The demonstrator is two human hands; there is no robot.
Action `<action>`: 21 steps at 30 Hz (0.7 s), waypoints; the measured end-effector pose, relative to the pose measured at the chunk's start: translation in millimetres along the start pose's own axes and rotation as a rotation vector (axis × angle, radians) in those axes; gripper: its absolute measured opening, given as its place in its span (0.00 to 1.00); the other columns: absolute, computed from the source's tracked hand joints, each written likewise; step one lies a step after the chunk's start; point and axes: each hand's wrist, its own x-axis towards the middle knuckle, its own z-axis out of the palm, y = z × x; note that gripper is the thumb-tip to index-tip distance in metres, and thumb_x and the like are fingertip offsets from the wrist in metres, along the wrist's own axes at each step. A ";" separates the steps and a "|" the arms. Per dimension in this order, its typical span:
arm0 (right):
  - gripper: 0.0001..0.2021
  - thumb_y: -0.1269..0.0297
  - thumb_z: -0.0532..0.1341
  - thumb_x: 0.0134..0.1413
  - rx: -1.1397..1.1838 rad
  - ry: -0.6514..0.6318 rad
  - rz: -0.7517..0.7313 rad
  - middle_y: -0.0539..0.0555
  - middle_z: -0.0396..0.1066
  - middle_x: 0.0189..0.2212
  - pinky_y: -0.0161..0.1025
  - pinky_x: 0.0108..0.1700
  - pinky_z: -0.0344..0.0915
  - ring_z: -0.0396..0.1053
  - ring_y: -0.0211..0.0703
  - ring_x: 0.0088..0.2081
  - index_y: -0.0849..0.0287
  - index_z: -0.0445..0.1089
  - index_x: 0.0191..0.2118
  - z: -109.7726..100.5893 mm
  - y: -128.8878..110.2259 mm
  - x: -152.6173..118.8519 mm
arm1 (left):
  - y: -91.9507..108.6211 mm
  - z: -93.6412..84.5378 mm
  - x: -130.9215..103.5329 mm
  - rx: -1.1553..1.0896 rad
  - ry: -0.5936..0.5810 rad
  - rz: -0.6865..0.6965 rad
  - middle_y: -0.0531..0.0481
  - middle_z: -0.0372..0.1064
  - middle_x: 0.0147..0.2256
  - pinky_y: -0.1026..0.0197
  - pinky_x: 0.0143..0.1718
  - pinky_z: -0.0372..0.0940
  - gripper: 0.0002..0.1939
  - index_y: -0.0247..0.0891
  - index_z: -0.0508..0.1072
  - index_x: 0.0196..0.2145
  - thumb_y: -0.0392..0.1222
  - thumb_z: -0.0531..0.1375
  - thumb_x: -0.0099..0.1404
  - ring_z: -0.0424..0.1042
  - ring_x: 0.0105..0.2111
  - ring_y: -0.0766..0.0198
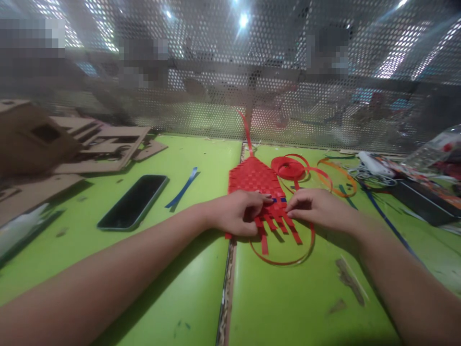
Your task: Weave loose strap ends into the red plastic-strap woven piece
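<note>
A red woven strip piece (255,174), pointed at its far end, lies across the seam of the green table, with loose strip ends spreading toward me. My left hand (240,211) presses on its left side, fingers bent over the weave and thumb near the loose ends. At the right edge, my right hand (317,206) is closed in a pinch; its fingertips are at a strip there. A blue strip (283,200) shows within the weave between my hands. One long thin red strip (286,263) loops out below the loose ends.
A coil of red strip (288,168) lies behind my right hand, beside an orange loop (347,187). Left of the weave are a short blue strip (183,188), a phone (133,203) and cardboard pieces (104,149). A perforated metal screen (216,96) stands at the back. A black box (425,202) lies right.
</note>
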 end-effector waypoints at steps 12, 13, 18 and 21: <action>0.08 0.58 0.67 0.62 -0.065 -0.005 -0.080 0.56 0.83 0.39 0.46 0.47 0.72 0.78 0.51 0.42 0.52 0.83 0.36 -1.3 3.8 0.9 | 25.5 -11.9 -10.5 0.229 -0.012 -0.046 0.42 0.80 0.45 0.58 0.42 0.72 0.08 0.39 0.70 0.28 0.35 0.65 0.63 0.81 0.44 0.54; 0.08 0.58 0.67 0.62 -0.070 -0.003 -0.082 0.56 0.83 0.40 0.46 0.47 0.72 0.78 0.51 0.42 0.52 0.83 0.36 -1.3 3.8 1.0 | 28.9 -14.7 -12.2 0.268 -0.022 -0.055 0.44 0.80 0.43 0.59 0.39 0.71 0.06 0.39 0.72 0.29 0.35 0.65 0.63 0.80 0.41 0.56; 0.09 0.57 0.67 0.63 -0.104 -0.008 -0.101 0.56 0.83 0.40 0.45 0.46 0.72 0.79 0.50 0.41 0.51 0.85 0.36 -2.0 4.7 1.0 | 52.2 -24.1 -15.7 0.404 -0.103 -0.158 0.51 0.79 0.33 0.59 0.30 0.64 0.04 0.42 0.78 0.31 0.35 0.65 0.64 0.76 0.30 0.60; 0.10 0.58 0.65 0.64 -0.134 -0.017 -0.129 0.55 0.84 0.41 0.44 0.47 0.73 0.80 0.50 0.42 0.51 0.86 0.39 -2.6 6.5 0.4 | 66.4 -17.3 -14.2 0.522 -0.135 -0.248 0.48 0.80 0.32 0.58 0.32 0.67 0.06 0.41 0.79 0.31 0.36 0.64 0.67 0.78 0.31 0.57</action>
